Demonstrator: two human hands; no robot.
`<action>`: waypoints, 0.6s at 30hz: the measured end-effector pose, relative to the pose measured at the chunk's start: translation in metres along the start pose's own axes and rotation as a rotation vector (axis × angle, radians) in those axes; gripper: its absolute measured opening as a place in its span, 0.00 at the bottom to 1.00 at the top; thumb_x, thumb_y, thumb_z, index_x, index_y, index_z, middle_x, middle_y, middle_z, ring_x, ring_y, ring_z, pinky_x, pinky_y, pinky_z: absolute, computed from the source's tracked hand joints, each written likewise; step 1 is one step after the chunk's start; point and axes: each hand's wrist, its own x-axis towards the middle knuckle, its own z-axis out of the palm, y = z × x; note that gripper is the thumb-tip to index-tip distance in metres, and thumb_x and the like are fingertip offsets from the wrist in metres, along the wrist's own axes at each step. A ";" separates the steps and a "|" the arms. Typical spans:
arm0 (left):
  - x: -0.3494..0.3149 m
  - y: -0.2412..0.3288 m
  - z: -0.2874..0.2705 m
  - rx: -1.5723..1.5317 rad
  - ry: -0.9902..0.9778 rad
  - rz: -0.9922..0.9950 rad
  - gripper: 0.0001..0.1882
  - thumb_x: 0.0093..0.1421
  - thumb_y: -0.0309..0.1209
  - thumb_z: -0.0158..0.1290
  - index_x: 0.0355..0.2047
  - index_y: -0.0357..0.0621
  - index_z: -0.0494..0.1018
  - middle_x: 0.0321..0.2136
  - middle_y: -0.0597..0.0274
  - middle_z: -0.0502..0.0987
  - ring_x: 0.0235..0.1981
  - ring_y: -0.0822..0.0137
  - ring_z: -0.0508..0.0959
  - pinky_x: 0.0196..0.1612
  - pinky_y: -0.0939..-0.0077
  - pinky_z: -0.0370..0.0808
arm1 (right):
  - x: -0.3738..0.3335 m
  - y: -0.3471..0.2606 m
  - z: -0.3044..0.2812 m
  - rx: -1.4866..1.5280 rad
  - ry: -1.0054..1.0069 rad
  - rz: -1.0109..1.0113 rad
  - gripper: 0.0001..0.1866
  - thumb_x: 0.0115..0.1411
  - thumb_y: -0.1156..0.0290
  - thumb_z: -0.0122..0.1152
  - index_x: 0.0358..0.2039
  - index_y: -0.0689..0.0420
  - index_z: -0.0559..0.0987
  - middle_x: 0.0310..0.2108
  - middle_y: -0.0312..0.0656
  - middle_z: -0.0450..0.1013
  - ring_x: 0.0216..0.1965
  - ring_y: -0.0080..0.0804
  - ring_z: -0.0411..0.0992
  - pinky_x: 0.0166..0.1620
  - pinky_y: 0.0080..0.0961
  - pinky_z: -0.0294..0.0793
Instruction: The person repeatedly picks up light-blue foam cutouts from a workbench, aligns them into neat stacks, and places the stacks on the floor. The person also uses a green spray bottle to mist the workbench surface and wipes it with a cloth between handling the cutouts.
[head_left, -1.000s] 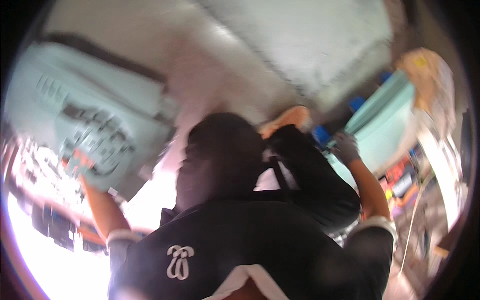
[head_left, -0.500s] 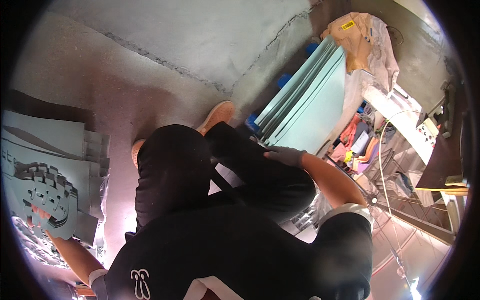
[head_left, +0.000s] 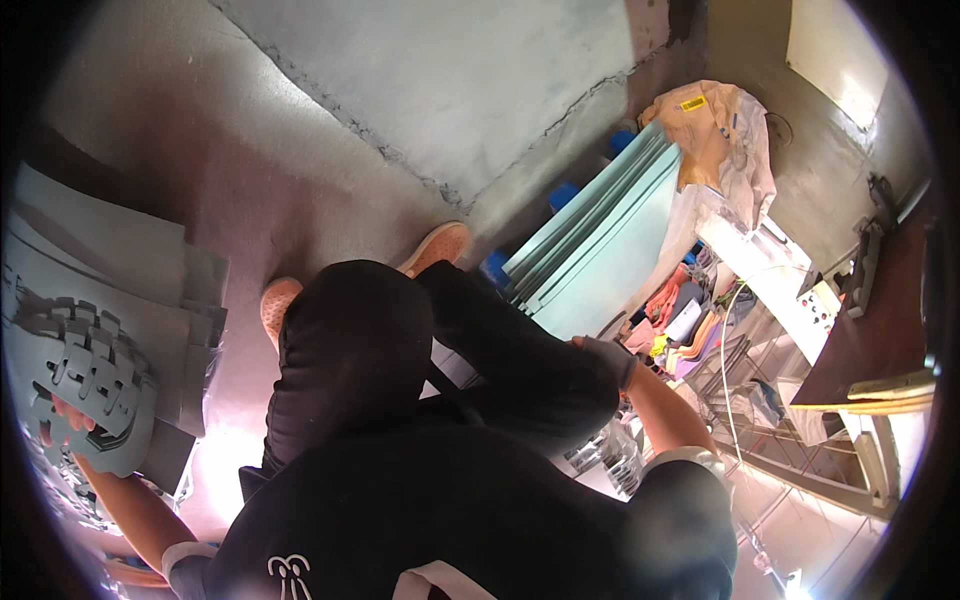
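Note:
At the far left my left hand point(head_left: 72, 420) is closed on grey slotted cut-out sheets point(head_left: 95, 365), curved pieces with rows of cut openings. The fingers show partly through and beside the slots; the rest of the hand is hidden. These pieces lie over a stack of flat grey sheets point(head_left: 120, 240). My right hand point(head_left: 608, 362), in a grey glove with bare fingertips, rests on my bent knee in black trousers. Its fingers lie along the knee and nothing shows in them.
Pale green boards point(head_left: 600, 235) lean in a row at the right, with blue pieces point(head_left: 563, 196) behind them. A brown paper sack point(head_left: 715, 130) stands beyond. Coloured scraps point(head_left: 670, 310), a white cable point(head_left: 728, 380) and a dark table point(head_left: 880, 310) are farther right.
The view has shifted, so the boards and sack sit lower. My right hand has slid back along the knee toward me. The left hand stays at the slotted sheets, its fingers slightly moved.

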 end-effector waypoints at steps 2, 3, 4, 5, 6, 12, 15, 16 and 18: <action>0.002 0.005 -0.001 0.009 -0.021 0.003 0.24 0.51 0.52 0.48 0.38 0.46 0.66 0.25 0.66 0.66 0.25 0.67 0.66 0.28 0.68 0.65 | -0.004 -0.007 0.010 -0.036 0.083 -0.047 0.17 0.62 0.63 0.47 0.45 0.62 0.71 0.44 0.42 0.71 0.46 0.32 0.69 0.52 0.31 0.67; 0.003 0.008 0.000 0.017 -0.039 0.008 0.24 0.51 0.52 0.48 0.38 0.46 0.66 0.25 0.66 0.66 0.25 0.67 0.66 0.28 0.68 0.65 | -0.007 -0.011 0.013 -0.057 0.054 -0.112 0.17 0.61 0.63 0.48 0.45 0.62 0.71 0.44 0.43 0.71 0.46 0.33 0.69 0.52 0.31 0.67; 0.005 0.011 0.001 0.024 -0.058 0.009 0.24 0.51 0.52 0.48 0.38 0.46 0.66 0.25 0.66 0.66 0.25 0.67 0.66 0.28 0.68 0.65 | -0.009 -0.015 0.015 -0.092 0.061 -0.191 0.17 0.61 0.64 0.48 0.45 0.63 0.71 0.44 0.43 0.71 0.47 0.33 0.69 0.53 0.31 0.66; 0.007 0.014 0.003 0.032 -0.083 0.013 0.24 0.51 0.52 0.48 0.38 0.46 0.66 0.24 0.66 0.66 0.25 0.67 0.66 0.27 0.68 0.65 | -0.012 -0.020 0.016 -0.090 0.096 -0.253 0.16 0.61 0.64 0.49 0.44 0.63 0.72 0.43 0.44 0.71 0.47 0.34 0.69 0.53 0.32 0.66; 0.009 0.017 0.007 0.039 -0.111 0.018 0.24 0.51 0.52 0.48 0.38 0.46 0.66 0.24 0.66 0.66 0.25 0.67 0.66 0.27 0.68 0.65 | -0.015 -0.025 0.015 -0.082 -0.007 -0.383 0.16 0.61 0.64 0.49 0.44 0.63 0.71 0.43 0.45 0.71 0.48 0.35 0.68 0.53 0.32 0.66; 0.031 0.014 0.048 0.160 -0.076 0.096 0.26 0.52 0.57 0.43 0.38 0.49 0.67 0.22 0.66 0.67 0.19 0.64 0.67 0.21 0.67 0.64 | -0.028 -0.043 -0.006 0.091 0.055 -0.873 0.17 0.60 0.58 0.51 0.39 0.60 0.71 0.37 0.44 0.73 0.38 0.29 0.71 0.41 0.26 0.71; 0.038 0.009 0.080 0.122 -0.237 0.050 0.26 0.52 0.58 0.42 0.40 0.53 0.68 0.23 0.67 0.70 0.20 0.62 0.68 0.21 0.64 0.64 | -0.015 -0.047 -0.015 -0.085 0.156 -0.974 0.22 0.57 0.50 0.51 0.38 0.58 0.71 0.34 0.40 0.72 0.33 0.25 0.70 0.34 0.23 0.69; 0.035 0.006 0.092 0.161 -0.184 0.106 0.26 0.52 0.58 0.43 0.40 0.54 0.69 0.26 0.69 0.72 0.22 0.65 0.70 0.22 0.66 0.66 | -0.007 -0.047 -0.019 -0.128 0.199 -0.985 0.23 0.56 0.49 0.52 0.39 0.57 0.72 0.33 0.39 0.71 0.32 0.26 0.70 0.34 0.25 0.70; 0.030 0.002 0.120 0.233 -0.126 0.169 0.23 0.52 0.57 0.45 0.38 0.56 0.71 0.28 0.71 0.73 0.26 0.69 0.72 0.25 0.67 0.69 | 0.008 -0.058 -0.026 -0.152 0.330 -0.969 0.25 0.55 0.47 0.52 0.40 0.57 0.72 0.34 0.40 0.70 0.32 0.28 0.69 0.33 0.27 0.70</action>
